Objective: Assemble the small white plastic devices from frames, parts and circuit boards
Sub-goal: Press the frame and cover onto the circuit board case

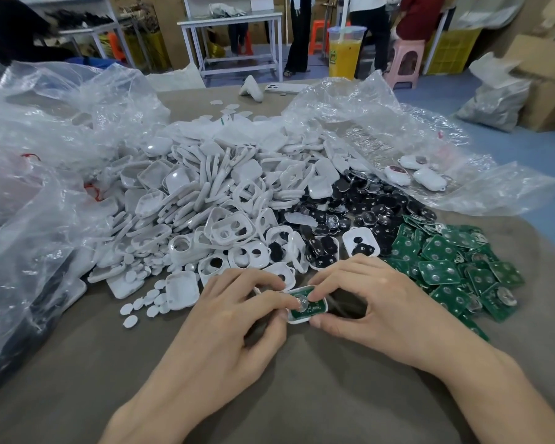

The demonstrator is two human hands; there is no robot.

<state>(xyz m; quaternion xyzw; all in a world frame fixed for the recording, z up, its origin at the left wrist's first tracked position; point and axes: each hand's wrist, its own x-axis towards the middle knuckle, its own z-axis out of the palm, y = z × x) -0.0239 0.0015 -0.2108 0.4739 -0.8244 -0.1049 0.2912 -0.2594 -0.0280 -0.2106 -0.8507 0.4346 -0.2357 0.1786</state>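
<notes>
A small white plastic frame [323,304] with a green circuit board [311,307] seated in it lies between my hands near the table's front. My left hand [234,312] pinches its left end, a fingertip on the board's metal dome. My right hand [366,299] grips its right end with thumb and forefinger. Behind them spreads a big heap of white frames and shells [205,193]. Black button pads [359,200] lie right of it, and green circuit boards [455,261] at the far right. Small white oval caps [148,299] are scattered to the left.
Crumpled clear plastic bags [45,139] cover the left and back right of the brown table [302,395]. Three finished white devices [417,173] rest on the right bag. A phone [285,88] lies at the far edge. People, stools and metal tables stand beyond.
</notes>
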